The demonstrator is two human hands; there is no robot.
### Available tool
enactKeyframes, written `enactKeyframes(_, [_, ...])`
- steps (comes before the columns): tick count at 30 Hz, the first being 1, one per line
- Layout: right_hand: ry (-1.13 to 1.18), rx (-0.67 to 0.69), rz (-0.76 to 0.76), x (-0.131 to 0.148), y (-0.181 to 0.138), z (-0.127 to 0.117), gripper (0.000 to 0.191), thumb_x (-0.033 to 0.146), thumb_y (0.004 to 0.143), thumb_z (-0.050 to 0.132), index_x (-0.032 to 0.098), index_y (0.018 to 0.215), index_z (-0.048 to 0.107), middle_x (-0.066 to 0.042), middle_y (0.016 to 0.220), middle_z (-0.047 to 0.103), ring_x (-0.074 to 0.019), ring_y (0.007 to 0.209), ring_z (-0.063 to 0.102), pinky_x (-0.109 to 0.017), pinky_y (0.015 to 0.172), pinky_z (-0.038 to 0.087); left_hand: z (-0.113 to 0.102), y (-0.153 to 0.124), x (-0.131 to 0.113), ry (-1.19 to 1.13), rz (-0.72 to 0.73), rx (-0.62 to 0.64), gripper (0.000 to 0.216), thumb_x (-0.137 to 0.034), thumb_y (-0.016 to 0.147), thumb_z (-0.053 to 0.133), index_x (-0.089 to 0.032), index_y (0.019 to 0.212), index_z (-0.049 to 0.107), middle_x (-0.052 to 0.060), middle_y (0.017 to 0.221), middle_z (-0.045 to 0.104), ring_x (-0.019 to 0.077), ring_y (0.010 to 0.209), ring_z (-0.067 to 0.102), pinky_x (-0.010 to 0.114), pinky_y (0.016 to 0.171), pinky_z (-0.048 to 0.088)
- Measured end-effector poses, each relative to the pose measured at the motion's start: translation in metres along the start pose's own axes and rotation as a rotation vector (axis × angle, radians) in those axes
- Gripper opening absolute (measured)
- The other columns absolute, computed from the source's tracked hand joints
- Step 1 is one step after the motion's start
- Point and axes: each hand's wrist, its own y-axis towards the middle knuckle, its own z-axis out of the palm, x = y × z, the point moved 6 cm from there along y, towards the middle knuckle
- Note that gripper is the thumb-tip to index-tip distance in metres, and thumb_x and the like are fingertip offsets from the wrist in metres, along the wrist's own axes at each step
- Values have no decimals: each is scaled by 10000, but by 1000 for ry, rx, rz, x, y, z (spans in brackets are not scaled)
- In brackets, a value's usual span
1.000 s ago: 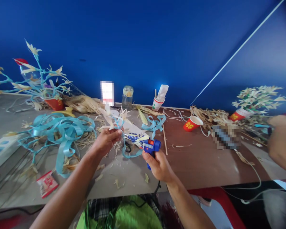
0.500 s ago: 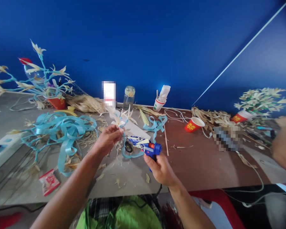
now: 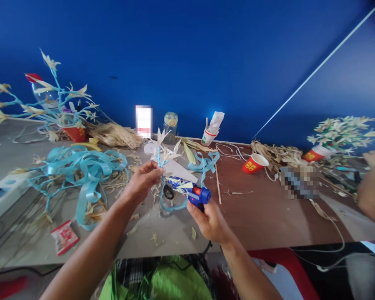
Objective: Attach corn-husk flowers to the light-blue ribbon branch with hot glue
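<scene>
My left hand (image 3: 143,181) is closed on the stem of a small sprig of pale corn-husk flowers (image 3: 165,148), held upright above the table. A light blue ribbon wraps the stem and trails down in a loop (image 3: 171,202) onto the tabletop. My right hand (image 3: 210,221) grips a blue hot glue gun (image 3: 198,196), its nozzle pointing left towards the base of the sprig. The gun's black cord drops off the table's front edge. Husk scraps lie scattered under both hands.
A tangle of blue ribbon (image 3: 81,166) lies at the left, behind it a red cup holding a husk-flower branch (image 3: 71,132). A jar (image 3: 170,125), a white cup (image 3: 208,135), a tipped red cup (image 3: 253,163) and husks stand farther back. Another person's arm (image 3: 373,187) is at the right.
My left hand has turned the flower sprig from lying low over the table to standing upright. The glue gun has shifted slightly up and towards the sprig.
</scene>
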Motion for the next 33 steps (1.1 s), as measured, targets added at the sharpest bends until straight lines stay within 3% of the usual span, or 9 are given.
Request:
enactKeyframes(8, [-18, 10, -8, 1, 0, 0, 340, 287, 875, 485, 147, 1180, 541, -126, 1075, 642, -229, 967, 606, -361, 871, 479, 2, -1, -3, 2, 27, 25, 222, -226, 603, 746, -159, 629, 536, -48, 570, 509, 47, 472, 411, 194, 471, 317])
enactKeyframes(18, [-47, -9, 45, -3, -2, -3, 270, 317, 867, 496, 165, 1070, 588, -90, 917, 670, -203, 818, 618, -330, 776, 501, 1, -1, -4, 22, 27, 10, 240, -250, 585, 766, -157, 638, 551, -42, 586, 523, 52, 485, 428, 191, 471, 324])
enactKeyframes(33, [-42, 34, 11, 3, 0, -2, 302, 283, 875, 482, 152, 1136, 562, -112, 1045, 656, -228, 963, 610, -353, 862, 480, 1, 0, -3, 119, 57, 18, 225, -271, 601, 739, -158, 620, 546, -40, 564, 512, 56, 477, 392, 207, 490, 294])
